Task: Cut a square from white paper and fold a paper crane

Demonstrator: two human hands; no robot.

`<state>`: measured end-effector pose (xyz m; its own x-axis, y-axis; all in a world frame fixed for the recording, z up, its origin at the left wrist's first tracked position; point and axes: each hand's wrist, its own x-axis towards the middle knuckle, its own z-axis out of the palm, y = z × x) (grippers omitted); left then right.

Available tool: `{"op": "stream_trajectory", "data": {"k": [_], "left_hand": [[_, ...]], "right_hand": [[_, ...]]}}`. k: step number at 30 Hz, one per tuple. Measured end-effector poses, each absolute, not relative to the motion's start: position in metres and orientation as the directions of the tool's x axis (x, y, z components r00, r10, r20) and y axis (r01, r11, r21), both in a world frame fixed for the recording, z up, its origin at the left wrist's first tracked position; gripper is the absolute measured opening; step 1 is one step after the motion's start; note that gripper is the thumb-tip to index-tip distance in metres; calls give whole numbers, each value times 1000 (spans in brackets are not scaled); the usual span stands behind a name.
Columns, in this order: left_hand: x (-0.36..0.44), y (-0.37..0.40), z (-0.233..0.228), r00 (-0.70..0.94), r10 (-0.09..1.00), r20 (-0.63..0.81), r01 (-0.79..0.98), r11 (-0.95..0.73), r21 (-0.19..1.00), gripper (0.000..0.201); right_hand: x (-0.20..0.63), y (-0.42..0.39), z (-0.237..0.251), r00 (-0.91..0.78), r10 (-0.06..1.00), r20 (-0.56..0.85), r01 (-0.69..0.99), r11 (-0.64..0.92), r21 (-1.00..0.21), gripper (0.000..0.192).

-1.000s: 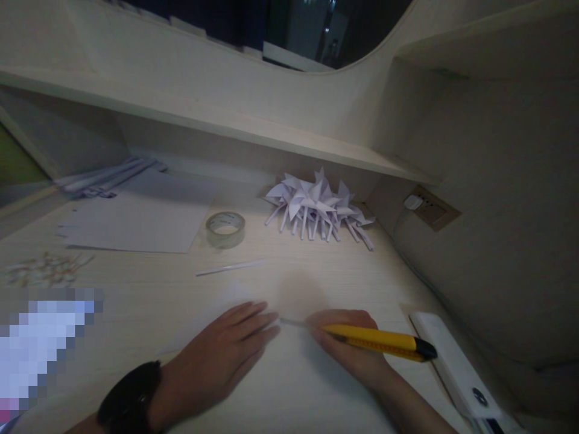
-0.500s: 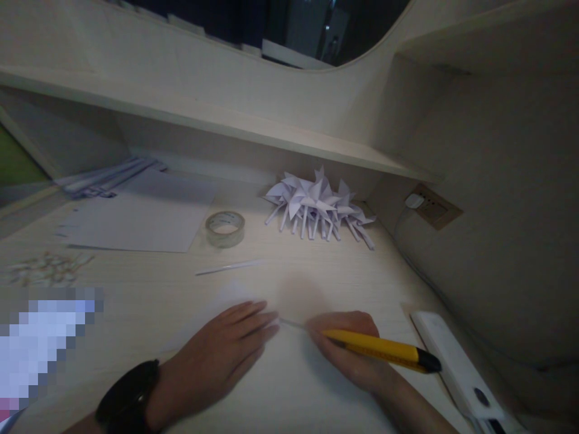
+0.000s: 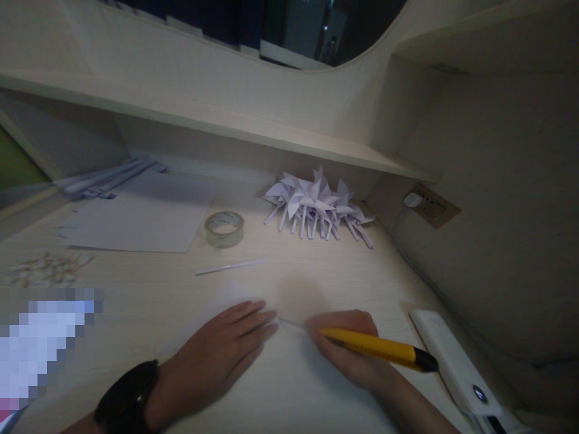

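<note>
Knife [image 3: 384, 351]: my right hand [image 3: 350, 364] pinches it.
Paper [image 3: 233, 293]: my left hand [image 3: 221, 343], fingers slightly parted, rests there.
Blade [image 3: 292, 322], seemingly: slipping could nick me.

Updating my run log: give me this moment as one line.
left hand: on white paper | right hand: holding yellow cutter, blade toward left hand | beyond: tape roll, paper pinwheels

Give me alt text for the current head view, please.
A person's left hand rests on white paper on a desk while the right hand holds a yellow utility knife, its thin blade pointing toward the left hand. Beyond them sit a roll of clear tape and a cluster of paper pinwheels.
</note>
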<state>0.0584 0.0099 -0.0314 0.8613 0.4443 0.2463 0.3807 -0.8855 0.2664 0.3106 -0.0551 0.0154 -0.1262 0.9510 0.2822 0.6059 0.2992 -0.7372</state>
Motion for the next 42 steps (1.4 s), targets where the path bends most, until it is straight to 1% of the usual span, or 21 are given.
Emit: {"op": "stream_trajectory", "data": {"k": [3, 8, 14, 20, 26, 30, 34, 39, 42], "left_hand": [[59, 10, -30, 862, 436, 260, 370, -890, 266, 46], [59, 10, -29, 845, 433, 312, 344, -889, 301, 45], [59, 11, -29, 854, 432, 291, 351, -890, 292, 45], [59, 11, -31, 859, 426, 284, 359, -897, 258, 45], [60, 10, -31, 857, 428, 289, 368, -898, 240, 45], [59, 10, -30, 842, 437, 318, 365, -893, 262, 45], [59, 8, -31, 842, 449, 299, 374, -885, 276, 46], [61, 4, -29, 836, 471, 280, 398, -873, 280, 47], [61, 4, -27, 845, 466, 261, 398, -876, 273, 46]], "right_hand": [[311, -55, 14, -95, 962, 258, 611, 261, -747, 18], [312, -55, 14, -129, 955, 266, 595, 289, -750, 15], [312, -56, 16, -114, 949, 294, 618, 300, -726, 15], [310, -55, 20, -161, 947, 278, 643, 315, -698, 16], [311, -56, 18, -127, 946, 297, 638, 307, -706, 15], [313, -55, 14, -141, 947, 289, 637, 310, -706, 16], [313, -55, 12, -160, 947, 278, 650, 313, -693, 17], [310, -55, 14, -109, 935, 339, 699, 314, -642, 15], [310, -54, 15, -114, 928, 355, 706, 327, -628, 14]]}}
